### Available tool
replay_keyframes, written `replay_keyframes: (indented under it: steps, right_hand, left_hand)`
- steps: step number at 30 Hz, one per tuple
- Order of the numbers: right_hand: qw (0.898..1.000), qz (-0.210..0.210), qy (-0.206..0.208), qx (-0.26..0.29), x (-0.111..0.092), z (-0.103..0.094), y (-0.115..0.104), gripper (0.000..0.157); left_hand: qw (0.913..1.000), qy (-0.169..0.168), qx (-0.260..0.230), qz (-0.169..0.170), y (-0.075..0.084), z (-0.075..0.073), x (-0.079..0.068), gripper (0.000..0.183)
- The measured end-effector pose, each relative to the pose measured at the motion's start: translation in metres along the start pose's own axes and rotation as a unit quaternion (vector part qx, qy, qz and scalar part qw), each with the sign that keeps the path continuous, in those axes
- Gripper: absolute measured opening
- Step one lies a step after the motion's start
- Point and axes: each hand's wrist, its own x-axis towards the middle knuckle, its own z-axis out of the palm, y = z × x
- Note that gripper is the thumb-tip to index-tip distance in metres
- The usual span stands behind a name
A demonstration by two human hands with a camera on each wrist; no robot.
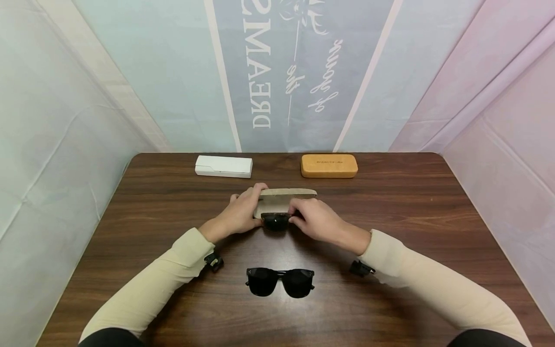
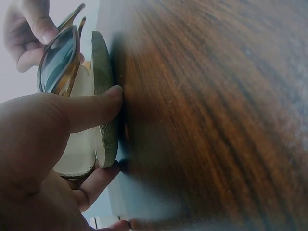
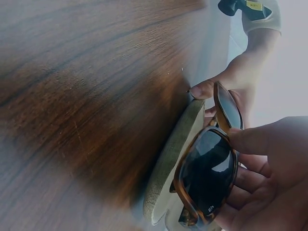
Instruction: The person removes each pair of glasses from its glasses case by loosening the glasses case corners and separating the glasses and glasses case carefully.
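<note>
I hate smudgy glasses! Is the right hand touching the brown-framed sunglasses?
Touching. The right wrist view shows the right hand, its thumb on the brown-framed sunglasses near the bridge.

A white case (image 1: pixel 223 166) and a mustard case (image 1: pixel 329 166) are being carried near the far edge of a dark wood-grained table (image 1: pixel 403 202); an open pale-lined case (image 1: pixel 273 204) is being supported nearer the middle, and black sunglasses (image 1: pixel 297 283) are being borne in front of it.

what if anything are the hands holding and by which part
Right hand: brown tortoiseshell sunglasses, near the bridge. Left hand: open grey-green woven case, by its left end.
</note>
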Motion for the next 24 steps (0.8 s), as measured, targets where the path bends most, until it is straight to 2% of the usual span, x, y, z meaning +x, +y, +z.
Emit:
replay_keyframes:
  steps: [10, 24]
  right_hand:
    - [1.0, 0.011, -0.022, 0.009, -0.009, -0.009, 0.0, 0.012]
    - [0.996, 0.038, -0.08, 0.022, -0.025, -0.026, 0.011, 0.013]
  left_hand:
    - [1.0, -0.002, 0.009, -0.003, 0.001, 0.0, 0.0, 0.09]
    - [0.9999, -0.003, 0.012, -0.001, 0.0, 0.0, -0.001, 0.092]
